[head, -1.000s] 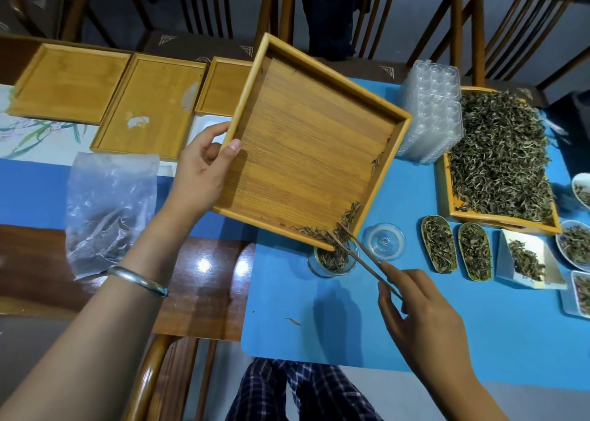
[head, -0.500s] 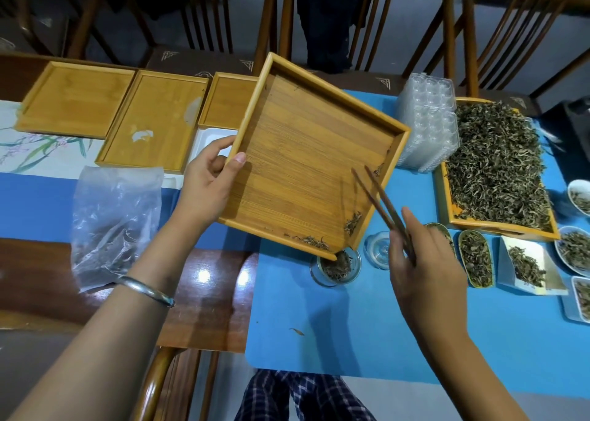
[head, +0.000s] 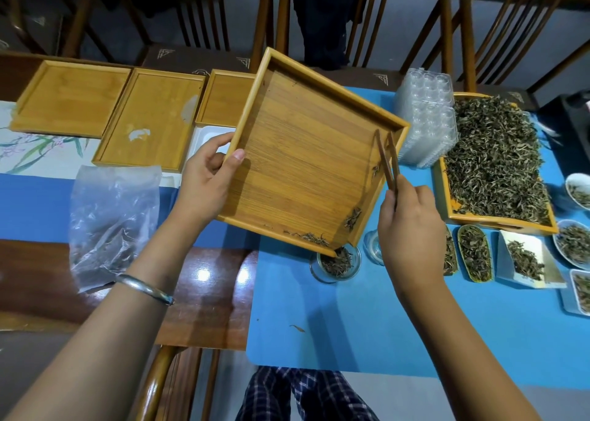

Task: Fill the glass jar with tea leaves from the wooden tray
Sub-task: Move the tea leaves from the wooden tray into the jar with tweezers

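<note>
The left hand grips the left rim of the wooden tray, thumb curled over the edge, and holds it tilted above the desk with its lowest corner at 5 o'clock, right over the glass jar. The tray is nearly bare: a few tea leaves lie along its bottom rim and a small clump sits by the right rim near that corner. The jar stands on the blue mat and is partly filled with dark leaves. The right hand pinches a pair of brown tongs whose tips point up toward 12 o'clock over the tray's right side, close together and holding nothing that can be seen.

At 3 o'clock from the jar, half hidden by the right hand, lies a clear lid, then two oval green scoops and a white scoop, each holding leaves. At 2 o'clock a large tray is heaped with tea, with stacked clear plastic packs beside it. Small white dishes of leaves line the right edge. At 10 o'clock three empty wooden trays lie flat, and a crumpled plastic bag rests at 9 o'clock.
</note>
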{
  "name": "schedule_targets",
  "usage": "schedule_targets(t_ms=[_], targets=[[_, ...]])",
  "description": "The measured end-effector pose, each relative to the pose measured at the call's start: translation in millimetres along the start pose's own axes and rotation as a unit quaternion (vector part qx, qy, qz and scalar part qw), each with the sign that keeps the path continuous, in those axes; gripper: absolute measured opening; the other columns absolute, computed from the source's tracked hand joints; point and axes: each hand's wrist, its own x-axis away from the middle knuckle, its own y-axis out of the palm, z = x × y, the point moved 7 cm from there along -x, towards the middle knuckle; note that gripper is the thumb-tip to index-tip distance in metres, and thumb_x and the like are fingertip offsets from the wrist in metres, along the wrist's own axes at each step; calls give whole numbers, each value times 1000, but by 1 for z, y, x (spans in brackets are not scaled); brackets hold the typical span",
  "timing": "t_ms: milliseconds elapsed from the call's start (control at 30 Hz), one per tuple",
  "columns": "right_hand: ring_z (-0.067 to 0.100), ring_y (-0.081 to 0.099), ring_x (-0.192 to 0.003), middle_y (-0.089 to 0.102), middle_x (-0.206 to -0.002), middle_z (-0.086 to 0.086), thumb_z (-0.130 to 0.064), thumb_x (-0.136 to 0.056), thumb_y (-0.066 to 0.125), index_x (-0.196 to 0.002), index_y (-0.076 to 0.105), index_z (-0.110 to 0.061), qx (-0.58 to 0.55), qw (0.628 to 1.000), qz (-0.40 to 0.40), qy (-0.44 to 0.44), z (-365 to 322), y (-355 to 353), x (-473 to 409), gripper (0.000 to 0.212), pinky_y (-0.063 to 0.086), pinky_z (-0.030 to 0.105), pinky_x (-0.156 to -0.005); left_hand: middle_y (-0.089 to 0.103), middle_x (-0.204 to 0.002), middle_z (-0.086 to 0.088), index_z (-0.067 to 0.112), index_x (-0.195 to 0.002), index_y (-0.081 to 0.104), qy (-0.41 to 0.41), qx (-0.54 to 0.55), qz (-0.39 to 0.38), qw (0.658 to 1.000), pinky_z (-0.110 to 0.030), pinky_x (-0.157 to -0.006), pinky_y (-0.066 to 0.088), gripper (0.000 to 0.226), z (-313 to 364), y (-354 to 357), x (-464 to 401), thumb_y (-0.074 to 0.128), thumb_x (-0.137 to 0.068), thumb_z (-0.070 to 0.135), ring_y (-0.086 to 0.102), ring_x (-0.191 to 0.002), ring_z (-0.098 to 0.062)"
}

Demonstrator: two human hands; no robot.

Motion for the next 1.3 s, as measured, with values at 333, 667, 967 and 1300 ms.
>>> schedule_targets(t_ms=[333,667,967,1300], targets=[[41,59,-60,62,-96,20,-17,-93,57,-122,60,-2,-7,993,-119,-8,7,2,73,33,42,35,-47,52,-90,-13,38,-115,59,-2,3,1,1000,-43,-77,41,35,1,0,2,61,-83,52,49,-83,-26],[34,53,-41,57,-70,10,-5,-78,74,-109,68,-1,-31,984,-171,-24,7,-1,114,32,27,27,-37,48,-93,-10,34,-114,59,-5,11,12,1000,-41,-76,36,27,3,1,4,60,-88,40,44,-84,-25],[29,55,-43,60,-75,5,-17,-82,67,-106,69,-8,-16,992,-113,-60,9,-22,105,27,38,32,-31,48,-92,-10,44,-107,61,1,2,2,1000,-41,-75,37,23,11,1,5,61,-84,47,44,-83,-25],[27,57,-52,61,-83,4,-24,-89,53,-111,66,-11,-10,990,-80,-115,4,-13,87,29,42,31,-34,51,-90,-10,48,-108,61,10,-16,-4,1000,-42,-74,40,25,15,2,8,61,-83,53,48,-82,-24]])
